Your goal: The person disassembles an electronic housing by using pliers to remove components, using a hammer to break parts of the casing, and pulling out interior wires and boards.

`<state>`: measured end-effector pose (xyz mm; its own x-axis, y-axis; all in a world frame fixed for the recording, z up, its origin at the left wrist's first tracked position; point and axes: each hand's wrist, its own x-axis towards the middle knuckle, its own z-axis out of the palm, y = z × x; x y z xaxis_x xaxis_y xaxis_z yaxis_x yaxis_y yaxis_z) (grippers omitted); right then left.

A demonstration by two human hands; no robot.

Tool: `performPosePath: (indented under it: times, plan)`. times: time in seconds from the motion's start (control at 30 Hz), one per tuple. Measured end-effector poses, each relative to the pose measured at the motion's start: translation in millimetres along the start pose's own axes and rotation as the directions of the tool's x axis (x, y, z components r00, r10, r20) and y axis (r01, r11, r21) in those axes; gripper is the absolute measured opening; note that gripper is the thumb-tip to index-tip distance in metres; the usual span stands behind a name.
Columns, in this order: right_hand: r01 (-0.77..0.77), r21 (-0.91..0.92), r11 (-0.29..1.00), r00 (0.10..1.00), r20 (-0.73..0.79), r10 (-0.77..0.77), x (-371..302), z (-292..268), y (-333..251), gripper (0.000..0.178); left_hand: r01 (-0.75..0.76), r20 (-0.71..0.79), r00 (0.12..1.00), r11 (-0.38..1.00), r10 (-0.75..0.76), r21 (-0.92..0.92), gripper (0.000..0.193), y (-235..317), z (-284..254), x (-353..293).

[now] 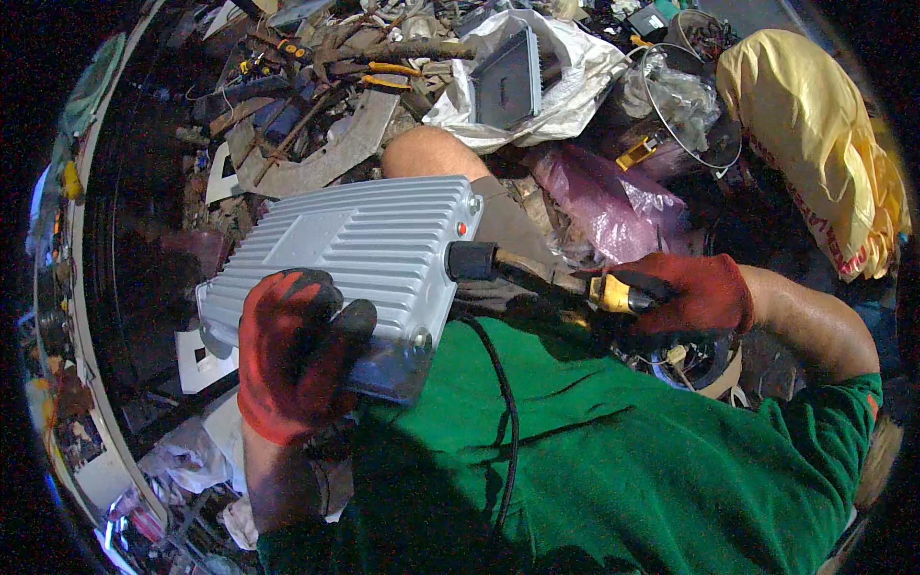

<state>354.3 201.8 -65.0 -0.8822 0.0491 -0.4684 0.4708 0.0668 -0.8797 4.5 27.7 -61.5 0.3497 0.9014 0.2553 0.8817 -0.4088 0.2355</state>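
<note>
My gloved left fingers (356,331) are curled over the near side of a grey finned box (355,235), tilted before my green shirt (613,431). My right fingers (652,281) close around a yellow-and-black tool handle (610,293), near the box's black fitting (471,260). Beyond lies a white sack (589,77).

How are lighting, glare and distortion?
Head view: fisheye bows the long pale strip at left; head view: grey finned metal box well lit; head view: glare speckles the crinkled pink plastic sheet, shadow darkens the green fabric shirt at lower left.
</note>
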Motion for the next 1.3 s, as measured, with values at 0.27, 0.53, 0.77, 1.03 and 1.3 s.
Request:
performPosePath:
  times: [0.27, 0.53, 0.77, 1.03, 1.3]
  plan:
    - [-0.117, 0.106, 0.987, 0.993, 0.018, 0.116, 6, 3, 0, 0.063, -0.054, 0.019, 0.998, 0.998, 0.053, 0.021, 0.049, 3, -5, 8]
    - [-0.248, 0.190, 0.950, 0.967, 0.099, 0.233, 6, -2, -1, 0.071, 0.058, 0.125, 0.990, 0.998, -0.058, 0.008, 0.040, -5, 11, -3]
    - [-0.247, 0.356, 0.901, 0.969, 0.063, 0.240, 21, 12, -16, 0.062, 0.056, -0.016, 0.998, 0.984, -0.054, 0.169, 0.049, 17, 5, 13]
    - [-0.295, -0.092, 0.951, 0.955, -0.053, 0.291, 26, 11, -19, 0.046, 0.004, -0.006, 1.000, 0.977, -0.003, 0.214, 0.051, 19, 18, 11]
    - [-0.387, -0.170, 0.906, 0.922, -0.069, 0.380, 23, 9, -19, 0.036, -0.033, 0.038, 0.999, 0.981, 0.026, 0.193, 0.046, 20, 15, 17]
